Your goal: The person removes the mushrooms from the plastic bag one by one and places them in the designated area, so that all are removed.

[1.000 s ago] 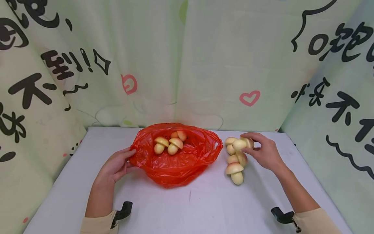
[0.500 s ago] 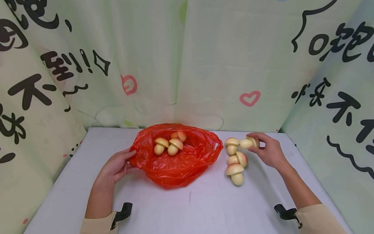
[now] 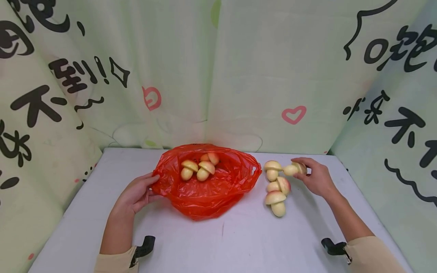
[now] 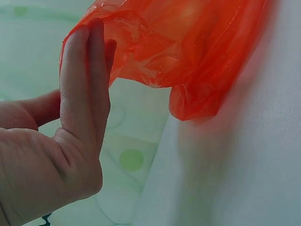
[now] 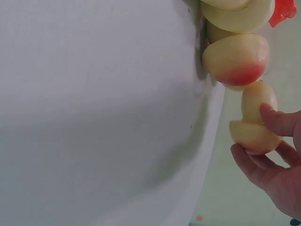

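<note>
A red plastic bag (image 3: 211,197) lies with its mouth spread, and several toy mushrooms (image 3: 206,170) show inside it. My left hand (image 3: 136,193) grips the bag's left rim; in the left wrist view the fingers (image 4: 75,84) run long against the red film. To the right of the bag, my right hand (image 3: 315,176) holds a pale toy mushroom (image 5: 256,134) by its cap, thumb on one side and fingers on the other. Its stem points left. Close by are further mushrooms: one upright (image 3: 272,170), one tilted (image 3: 281,185) and one nearest me (image 3: 276,203).
The white table (image 3: 232,246) reaches back to a pale green curtain (image 3: 246,76) with black lettering and hearts. Curtain also hangs along both sides. Black wrist mounts (image 3: 145,246) sit at both sleeves.
My right hand has shifted to the right with its mushroom, drawing it off the rear mushroom it overlapped. The left hand and the bag stay put.
</note>
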### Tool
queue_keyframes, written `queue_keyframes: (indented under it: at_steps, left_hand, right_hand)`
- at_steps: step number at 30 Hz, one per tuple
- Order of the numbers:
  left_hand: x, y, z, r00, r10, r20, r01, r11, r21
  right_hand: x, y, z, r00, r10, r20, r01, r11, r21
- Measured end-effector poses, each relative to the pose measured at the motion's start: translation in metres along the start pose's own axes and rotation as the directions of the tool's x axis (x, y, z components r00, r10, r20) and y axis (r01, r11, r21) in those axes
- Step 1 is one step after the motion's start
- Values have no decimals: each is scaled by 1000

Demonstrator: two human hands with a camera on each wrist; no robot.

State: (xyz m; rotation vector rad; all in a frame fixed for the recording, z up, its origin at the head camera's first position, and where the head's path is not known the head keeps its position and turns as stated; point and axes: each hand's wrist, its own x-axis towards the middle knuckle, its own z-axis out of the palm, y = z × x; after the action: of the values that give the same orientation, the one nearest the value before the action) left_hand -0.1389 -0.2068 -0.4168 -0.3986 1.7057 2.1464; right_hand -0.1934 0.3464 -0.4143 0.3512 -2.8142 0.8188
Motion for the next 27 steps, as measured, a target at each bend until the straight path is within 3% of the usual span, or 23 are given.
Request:
queue_keyframes:
  at_steps: [21, 27]
  left_hand:
    - [0, 1, 1, 1000, 8, -3, -8, 1000, 10]
    - [-1, 2, 3, 1000, 5, -8, -5, 1000, 11]
  right_hand:
    - [6, 10, 15, 997, 44, 67, -41, 998, -58]
    - [4, 12, 19, 999, 10, 43, -7, 998, -56]
